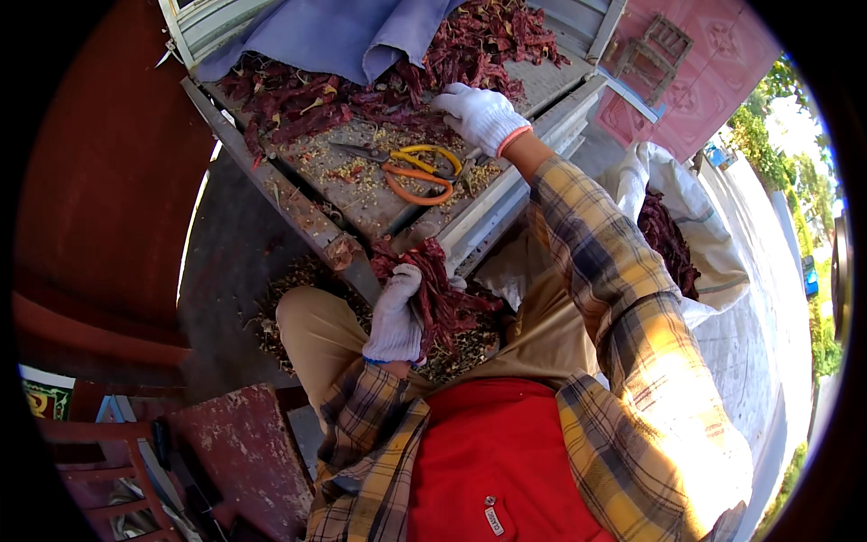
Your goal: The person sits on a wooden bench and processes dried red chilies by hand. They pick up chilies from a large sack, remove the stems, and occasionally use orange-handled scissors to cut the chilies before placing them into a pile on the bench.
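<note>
My left hand, in a white knitted glove, is closed round a bunch of dried red chilies above my knees. Up at the platform, my gloved right hand bends its fingers together at the edge of a heap of dried chilies. Whatever lies between those fingertips is hidden. Scissors with one yellow and one orange handle rest on the boards below that hand, blades pointing left. Pale seeds are scattered around them.
A blue-grey cloth covers part of the heap. To the right stands a white sack holding dark red chilies. The platform's metal-edged lip sits before my knees. Debris litters the ground. A wooden stool stands farther off.
</note>
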`<state>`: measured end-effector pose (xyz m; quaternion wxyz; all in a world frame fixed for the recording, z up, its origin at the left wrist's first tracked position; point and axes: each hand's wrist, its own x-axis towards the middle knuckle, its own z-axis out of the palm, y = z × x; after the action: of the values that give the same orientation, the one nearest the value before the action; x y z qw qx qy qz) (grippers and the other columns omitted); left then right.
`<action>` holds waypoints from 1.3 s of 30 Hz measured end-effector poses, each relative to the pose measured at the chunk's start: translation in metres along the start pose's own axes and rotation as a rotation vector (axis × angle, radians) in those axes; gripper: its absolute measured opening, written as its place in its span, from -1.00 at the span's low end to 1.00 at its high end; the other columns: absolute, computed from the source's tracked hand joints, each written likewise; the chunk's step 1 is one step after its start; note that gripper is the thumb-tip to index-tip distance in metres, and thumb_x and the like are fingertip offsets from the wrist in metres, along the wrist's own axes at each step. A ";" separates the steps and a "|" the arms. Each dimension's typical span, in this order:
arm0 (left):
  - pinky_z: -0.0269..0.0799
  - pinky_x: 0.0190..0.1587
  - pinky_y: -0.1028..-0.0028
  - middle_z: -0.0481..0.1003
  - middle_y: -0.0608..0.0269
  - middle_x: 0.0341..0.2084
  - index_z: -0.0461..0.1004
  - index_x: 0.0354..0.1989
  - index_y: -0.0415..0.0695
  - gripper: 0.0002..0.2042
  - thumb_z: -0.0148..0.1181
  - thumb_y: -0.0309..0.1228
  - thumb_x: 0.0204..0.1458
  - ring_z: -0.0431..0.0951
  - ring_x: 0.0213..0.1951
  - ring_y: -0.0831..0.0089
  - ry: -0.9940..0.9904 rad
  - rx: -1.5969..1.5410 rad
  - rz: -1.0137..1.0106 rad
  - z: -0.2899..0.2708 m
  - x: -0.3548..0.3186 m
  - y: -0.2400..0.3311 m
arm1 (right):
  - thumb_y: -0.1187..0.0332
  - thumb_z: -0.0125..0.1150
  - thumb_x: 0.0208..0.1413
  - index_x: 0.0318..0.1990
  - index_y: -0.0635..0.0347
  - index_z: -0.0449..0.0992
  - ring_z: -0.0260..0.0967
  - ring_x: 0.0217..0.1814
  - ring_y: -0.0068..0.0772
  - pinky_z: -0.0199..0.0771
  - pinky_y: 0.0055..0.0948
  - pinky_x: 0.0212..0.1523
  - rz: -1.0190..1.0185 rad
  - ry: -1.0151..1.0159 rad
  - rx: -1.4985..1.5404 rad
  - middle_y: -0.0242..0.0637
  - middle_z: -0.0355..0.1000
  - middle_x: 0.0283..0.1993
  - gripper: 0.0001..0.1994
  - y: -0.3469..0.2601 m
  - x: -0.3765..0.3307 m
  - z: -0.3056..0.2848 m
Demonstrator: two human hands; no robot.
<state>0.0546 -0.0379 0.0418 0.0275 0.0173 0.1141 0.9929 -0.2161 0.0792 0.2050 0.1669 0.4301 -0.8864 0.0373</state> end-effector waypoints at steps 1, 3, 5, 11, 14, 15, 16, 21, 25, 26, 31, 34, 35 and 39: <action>0.40 0.21 0.01 0.43 0.02 0.11 0.20 0.30 -0.21 -0.43 0.19 -0.23 0.17 0.50 0.06 0.06 0.020 0.020 -0.007 0.001 -0.002 -0.001 | 0.30 0.14 0.12 0.05 -0.13 0.53 0.47 0.03 -0.09 0.53 -0.13 -0.03 -0.002 -0.042 -0.024 -0.23 0.43 0.02 -0.68 0.000 0.000 0.001; 0.38 0.22 -0.01 0.46 -0.02 0.06 0.21 0.29 -0.23 -0.40 0.21 -0.18 0.16 0.50 0.06 0.01 0.044 0.080 -0.022 0.032 -0.008 -0.002 | 0.29 0.14 0.13 0.07 -0.13 0.51 0.48 0.03 -0.09 0.53 -0.14 -0.02 -0.002 -0.123 -0.074 -0.24 0.43 0.04 -0.67 -0.007 -0.002 -0.004; 0.37 0.23 -0.02 0.48 -0.03 0.03 0.21 0.28 -0.24 -0.39 0.21 -0.15 0.16 0.50 0.07 -0.03 0.030 0.114 -0.034 0.045 -0.010 -0.002 | 0.28 0.14 0.13 0.04 -0.13 0.53 0.48 0.03 -0.09 0.53 -0.13 -0.01 -0.027 -0.117 -0.071 -0.26 0.44 0.02 -0.70 -0.002 0.000 0.003; 0.31 0.29 0.06 0.32 0.08 0.22 0.23 0.30 -0.18 -0.46 0.14 -0.49 0.10 0.40 0.18 0.23 0.026 -0.016 -0.102 0.044 -0.013 0.005 | 0.29 0.11 0.16 -0.08 -0.04 0.58 0.50 -0.05 -0.11 0.55 -0.20 -0.09 0.001 0.286 0.166 -0.28 0.48 -0.04 -0.79 0.013 0.000 -0.002; 0.38 0.24 0.12 0.38 0.05 0.13 0.20 0.30 -0.22 -0.43 0.14 -0.33 0.11 0.46 0.09 0.23 0.059 -0.018 -0.076 0.035 -0.009 0.003 | 0.44 0.18 0.06 -0.09 0.00 0.57 0.49 -0.07 -0.09 0.55 -0.25 -0.14 -0.150 0.480 0.300 -0.28 0.50 -0.02 -0.75 0.026 -0.018 -0.015; 0.37 0.24 0.06 0.43 0.03 0.07 0.20 0.29 -0.23 -0.37 0.17 -0.13 0.12 0.48 0.07 0.15 0.050 0.029 -0.053 0.020 -0.006 0.001 | 0.47 0.19 0.03 -0.09 0.04 0.57 0.49 -0.08 -0.09 0.55 -0.27 -0.13 -0.218 0.467 0.268 -0.24 0.49 -0.02 -0.74 0.019 -0.030 -0.027; 0.37 0.24 0.04 0.45 0.02 0.03 0.21 0.28 -0.23 -0.33 0.17 -0.03 0.13 0.49 0.06 0.11 0.033 0.044 -0.045 0.013 -0.004 0.001 | 0.49 0.20 0.00 -0.08 0.08 0.56 0.49 -0.08 -0.09 0.54 -0.28 -0.12 -0.284 0.452 0.235 -0.21 0.49 -0.03 -0.72 0.008 -0.045 -0.041; 0.43 0.08 0.41 0.42 0.17 -0.03 0.19 0.27 -0.29 -0.51 0.02 -0.44 0.15 0.47 -0.09 0.46 0.026 -0.553 -0.134 0.024 0.004 0.004 | 0.41 0.21 -0.16 -0.06 0.04 0.54 0.47 -0.09 -0.17 0.52 -0.24 -0.22 -0.569 0.354 0.071 -0.26 0.43 -0.01 -0.61 -0.040 -0.124 -0.071; 0.44 0.00 0.57 0.41 0.39 -0.20 0.30 0.14 -0.28 -0.65 -0.06 -0.67 0.16 0.44 -0.19 0.67 0.180 -0.552 -0.112 0.064 -0.001 0.000 | 0.38 0.23 -0.21 -0.06 0.08 0.52 0.45 -0.05 -0.15 0.52 -0.26 -0.22 -0.659 0.304 0.112 -0.24 0.40 0.03 -0.58 -0.075 -0.159 -0.073; 0.42 0.00 0.56 0.41 0.47 -0.27 0.36 0.07 -0.24 -0.70 -0.06 -0.66 0.16 0.43 -0.20 0.68 0.293 -0.282 -0.080 0.089 -0.004 0.000 | 0.39 0.24 -0.21 -0.06 0.08 0.51 0.45 -0.05 -0.17 0.53 -0.27 -0.22 -0.680 0.284 0.123 -0.24 0.39 0.02 -0.58 -0.078 -0.162 -0.069; 0.40 0.05 0.55 0.40 0.46 -0.25 0.37 0.02 -0.21 -0.72 -0.03 -0.64 0.13 0.42 -0.20 0.67 -0.002 -0.498 -0.164 0.070 -0.006 0.000 | 0.38 0.24 -0.21 -0.14 0.01 0.52 0.46 -0.09 -0.29 0.52 -0.34 -0.31 -0.670 0.342 0.165 -0.32 0.40 0.02 -0.64 -0.093 -0.165 -0.065; 0.40 0.04 0.57 0.38 0.43 -0.25 0.36 -0.01 -0.22 -0.74 -0.02 -0.64 0.11 0.42 -0.20 0.65 -0.044 -0.626 -0.218 0.072 -0.010 0.005 | 0.41 0.27 -0.22 -0.12 0.08 0.53 0.45 -0.06 -0.20 0.53 -0.28 -0.23 -0.670 0.358 0.176 -0.28 0.39 -0.01 -0.62 -0.089 -0.164 -0.068; 0.40 0.03 0.58 0.38 0.42 -0.25 0.36 -0.02 -0.22 -0.74 -0.02 -0.64 0.10 0.42 -0.20 0.65 -0.018 -0.633 -0.218 0.077 -0.014 0.008 | 0.43 0.27 -0.23 -0.11 0.11 0.53 0.44 -0.04 -0.15 0.54 -0.24 -0.19 -0.670 0.353 0.182 -0.26 0.39 -0.01 -0.61 -0.087 -0.163 -0.071; 0.41 -0.02 0.63 0.37 0.39 -0.25 0.37 -0.05 -0.21 -0.74 -0.06 -0.69 0.09 0.41 -0.21 0.66 0.157 -0.356 -0.186 0.097 -0.012 0.008 | 0.43 0.30 -0.20 -0.19 0.12 0.52 0.43 -0.02 -0.15 0.55 -0.25 -0.16 -0.691 0.336 0.172 -0.27 0.38 -0.01 -0.69 -0.078 -0.163 -0.065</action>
<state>0.0704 -0.0245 0.1379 0.1126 -0.0756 -0.0603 0.9889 -0.0449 0.1661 0.2068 0.2757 0.7034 -0.6435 0.1231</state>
